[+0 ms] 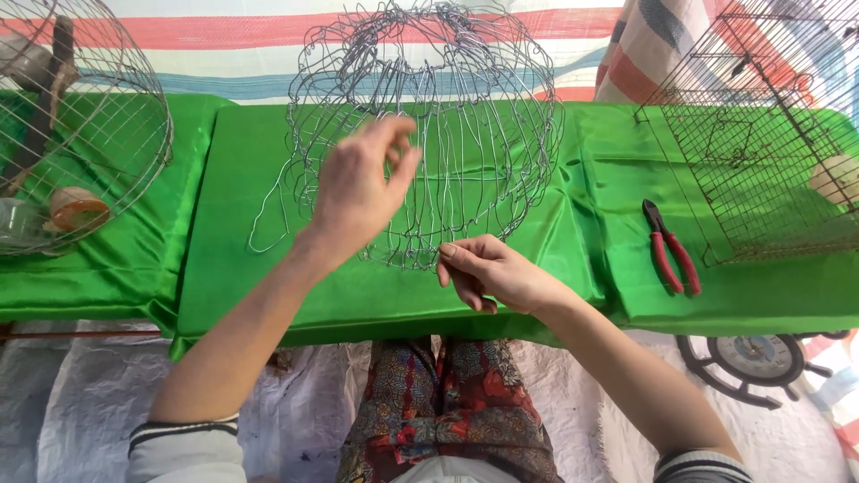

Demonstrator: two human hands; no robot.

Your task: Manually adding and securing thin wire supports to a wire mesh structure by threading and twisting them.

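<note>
Wire frame (429,125) sitting mid green table (573,268), domed, unfinished. Right hand (492,273) pinching wire at frame's lower edge w/ thumb + forefinger. Left hand (358,188) hovering in front of frame, fingers loosely curled, blurred; can't tell if gripping wire. Red-handled pliers (671,250) lying to right, near square cage (761,125).
</note>
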